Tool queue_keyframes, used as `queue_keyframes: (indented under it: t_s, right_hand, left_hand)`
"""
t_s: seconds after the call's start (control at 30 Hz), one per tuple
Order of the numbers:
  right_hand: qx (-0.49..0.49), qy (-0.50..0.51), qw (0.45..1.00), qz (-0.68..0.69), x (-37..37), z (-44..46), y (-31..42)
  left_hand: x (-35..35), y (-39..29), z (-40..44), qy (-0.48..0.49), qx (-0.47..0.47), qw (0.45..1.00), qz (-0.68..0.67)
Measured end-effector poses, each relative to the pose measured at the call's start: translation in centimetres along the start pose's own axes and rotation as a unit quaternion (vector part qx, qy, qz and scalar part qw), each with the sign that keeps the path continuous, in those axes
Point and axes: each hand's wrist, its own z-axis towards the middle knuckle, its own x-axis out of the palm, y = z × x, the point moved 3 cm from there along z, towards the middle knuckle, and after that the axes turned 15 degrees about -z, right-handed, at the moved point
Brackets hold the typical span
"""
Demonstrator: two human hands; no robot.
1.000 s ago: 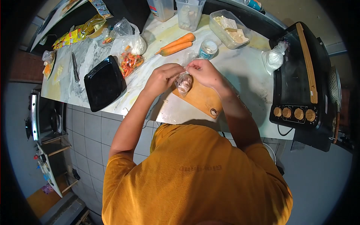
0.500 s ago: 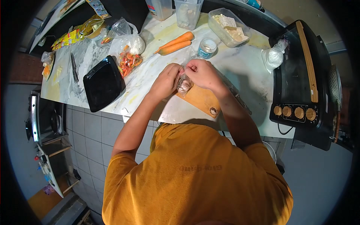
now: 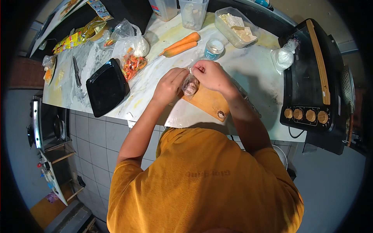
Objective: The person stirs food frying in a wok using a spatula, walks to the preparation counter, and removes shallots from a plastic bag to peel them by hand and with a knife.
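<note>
A small clear plastic bag (image 3: 190, 87) with pale pinkish pieces inside hangs between my hands, over the wooden cutting board (image 3: 210, 104). My left hand (image 3: 171, 83) pinches the bag's upper part from the left, fingers closed. From the right, my right hand (image 3: 210, 75) has its fingers curled in a pinch on the gathered top of the same bag. The fingertips of both hands nearly meet there. Just beyond my right hand stands a small jar (image 3: 214, 48) with a blue label. Two carrots (image 3: 180, 44) lie farther back on the marble-patterned table.
To the left are a black tray (image 3: 107, 87), a knife (image 3: 76, 72) and a bag of chopped orange-red pieces (image 3: 134, 66). A plastic container (image 3: 237, 29) with pale blocks stands at the back. On the right sit a tied white bag (image 3: 284, 58) and a black toaster oven (image 3: 307, 77).
My hands stay at the bag's top with only small finger movements. The bag's lower part has shifted slightly, and its contents show a little more.
</note>
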Motion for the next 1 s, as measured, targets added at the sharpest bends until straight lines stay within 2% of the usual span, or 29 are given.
queue_keyframes:
  t_s: [0.33, 0.63, 0.83, 0.9, 1.0]
  right_hand:
    - [0.021, 0.008, 1.000, -0.021, 0.7, 0.6, -0.4]
    - [0.023, 0.042, 0.999, 0.017, 1.3, 1.4, -1.6]
    - [0.024, 0.076, 0.996, 0.028, 1.6, 1.5, -1.5]
    - [0.065, 0.092, 0.991, 0.074, 2.0, 1.7, -1.9]
    - [0.075, 0.078, 0.993, 0.048, 2.1, 1.8, -2.0]
  left_hand:
    - [-0.3, -0.1, 0.2, 0.039, 0.031, 0.998, 0.041]
    - [-0.1, -0.2, 0.6, 0.048, 0.034, 0.996, 0.067]
    - [0.1, 0.4, 0.1, 0.089, 0.054, 0.990, 0.094]
    - [0.2, 0.8, 0.0, 0.113, 0.066, 0.985, 0.110]
    - [0.1, 1.0, 0.2, 0.119, 0.084, 0.983, 0.109]
